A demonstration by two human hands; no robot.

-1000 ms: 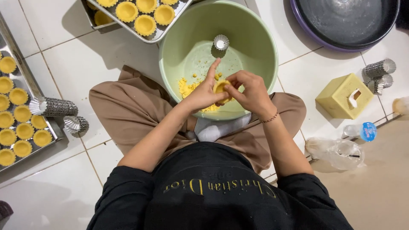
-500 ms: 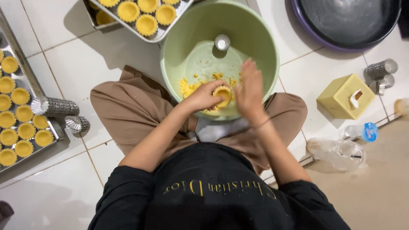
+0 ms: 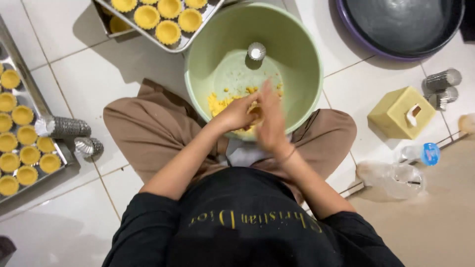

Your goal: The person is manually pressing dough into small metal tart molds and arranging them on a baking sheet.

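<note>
Your left hand (image 3: 237,114) is cupped around a small tart mould with yellow dough (image 3: 255,112) in it, low inside the pale green bowl (image 3: 302,64) near the middle of the frame. Your right hand (image 3: 271,121) sits right over it, blurred, fingers flattened together rather than spread. I can't tell if it's gripping anything or just pressing.

Stuff that could bite you from here, as I see it:

The mould is tiny and held only by fingertips, so a hard press from the right hand could tip it and squash the shell unevenly, or tear the dough at the rim.

The loose dough crumbs (image 3: 217,104) lie just beside your left hand on the bowl floor. Drag your wrist through them and they'll stick to the outside of the mould.

There's 1 empty metal mould (image 3: 256,51) upright at the far side of the bowl. It's easy to knock over if you reach for more dough without looking.

The bowl rests against your legs (not flat on the tiles, by the look of it), so leaning into it might rock it toward the tray of filled shells (image 3: 168,24) touching its upper left rim.

The stacked moulds (image 3: 67,127) at the left, beside the other tray (image 3: 24,143), lie on their side and look ready to roll.
</note>
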